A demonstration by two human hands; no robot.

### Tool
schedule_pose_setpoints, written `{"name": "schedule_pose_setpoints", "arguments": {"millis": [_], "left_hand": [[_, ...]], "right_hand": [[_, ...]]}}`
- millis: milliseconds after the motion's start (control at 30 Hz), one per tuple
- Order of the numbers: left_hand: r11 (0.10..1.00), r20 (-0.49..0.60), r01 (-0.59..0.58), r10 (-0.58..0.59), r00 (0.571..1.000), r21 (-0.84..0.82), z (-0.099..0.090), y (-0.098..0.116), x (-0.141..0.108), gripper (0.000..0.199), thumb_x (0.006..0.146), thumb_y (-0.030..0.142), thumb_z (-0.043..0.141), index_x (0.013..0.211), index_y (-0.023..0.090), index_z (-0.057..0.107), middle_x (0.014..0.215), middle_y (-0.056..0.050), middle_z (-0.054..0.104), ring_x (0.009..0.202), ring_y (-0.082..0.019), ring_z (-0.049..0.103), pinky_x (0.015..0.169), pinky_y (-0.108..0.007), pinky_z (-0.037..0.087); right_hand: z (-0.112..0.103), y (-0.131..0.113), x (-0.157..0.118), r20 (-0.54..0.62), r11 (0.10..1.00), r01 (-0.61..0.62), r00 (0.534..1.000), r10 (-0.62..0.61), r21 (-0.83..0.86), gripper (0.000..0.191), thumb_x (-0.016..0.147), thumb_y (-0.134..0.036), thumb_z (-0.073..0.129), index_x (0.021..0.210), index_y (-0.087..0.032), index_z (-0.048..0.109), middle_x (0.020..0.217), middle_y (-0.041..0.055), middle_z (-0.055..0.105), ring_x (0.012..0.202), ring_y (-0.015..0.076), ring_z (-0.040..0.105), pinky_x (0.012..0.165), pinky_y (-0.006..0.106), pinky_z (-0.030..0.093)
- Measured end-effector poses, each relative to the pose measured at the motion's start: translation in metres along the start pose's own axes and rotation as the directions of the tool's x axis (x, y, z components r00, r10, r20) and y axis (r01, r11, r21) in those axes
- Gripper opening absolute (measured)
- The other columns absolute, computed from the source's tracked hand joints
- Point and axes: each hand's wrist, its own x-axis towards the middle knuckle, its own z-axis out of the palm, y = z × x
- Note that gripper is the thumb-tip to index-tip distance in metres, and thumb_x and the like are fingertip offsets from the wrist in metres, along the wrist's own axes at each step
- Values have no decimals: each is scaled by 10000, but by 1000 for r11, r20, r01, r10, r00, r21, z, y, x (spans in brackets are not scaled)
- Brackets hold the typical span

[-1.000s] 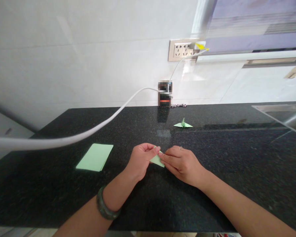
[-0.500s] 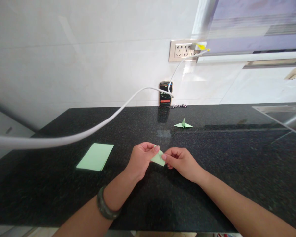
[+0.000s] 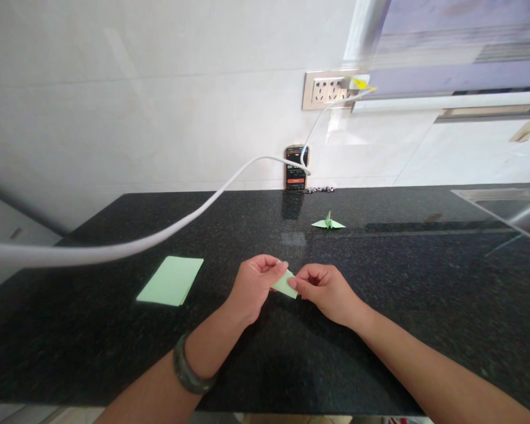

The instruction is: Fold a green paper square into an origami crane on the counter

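Observation:
A small folded piece of light green paper (image 3: 285, 285) is held between both hands above the dark counter. My left hand (image 3: 257, 285) pinches its left end, thumb on top. At the right end, the thumb and fingers of my right hand (image 3: 323, 288) are closed on the same paper. Its underside and part of its folds are hidden by the fingers. Beyond the hands stands a green paper crane (image 3: 329, 222) with spread wings. To the left lies a stack of green paper sheets (image 3: 171, 281).
A phone (image 3: 296, 168) with a timer on its screen leans on the tiled wall. Its white cable (image 3: 194, 215) runs across the view from the left and up to the wall socket (image 3: 327, 90). A metal sink (image 3: 519, 209) is set into the black speckled counter (image 3: 406, 265) at right.
The folded paper has shifted very slightly to the right, and the fingers have adjusted a little on it. Everything else looks the same.

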Motion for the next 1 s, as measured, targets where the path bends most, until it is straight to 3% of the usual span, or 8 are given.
{"name": "schedule_pose_setpoints", "arguments": {"millis": [267,567,800,900,1000], "left_hand": [[998,124,55,-55,991,4,1,-1,-4,225,618,263,696,769,143,580,612,21,556,544,-75,503,507,-193,376],[1000,67,13,-13,998,-4,3,0,-4,223,596,307,704,572,128,574,526,15,551,484,-74,460,507,-214,347],[999,69,30,-29,997,-14,-1,-2,-3,308,688,392,610,534,133,548,461,33,462,429,-63,389,448,-212,282],[997,57,47,-44,997,-56,-2,0,-2,335,694,429,588,540,133,556,478,19,490,440,-77,427,459,-217,313],[991,73,111,-106,992,-71,-4,5,1,475,738,554,445,610,125,604,536,-31,562,501,-128,512,501,-253,382]], "right_hand": [[1,1,0,-26,998,40,999,-39,40,271,760,-347,545,589,-139,509,544,-16,481,502,80,394,465,209,307],[3,1,-2,20,997,46,999,-47,66,289,754,-379,551,584,-152,494,535,-28,444,487,73,363,452,206,288],[0,-4,-4,78,993,29,996,-38,117,254,745,-351,570,606,-143,525,537,-29,467,479,70,375,453,204,288],[-1,-4,-4,94,991,15,995,-28,135,257,739,-358,577,611,-140,535,547,-24,488,485,71,391,460,204,300],[-2,-2,-3,105,990,-7,994,-8,143,276,732,-382,580,610,-138,538,539,-21,498,481,73,400,458,205,305]]}}
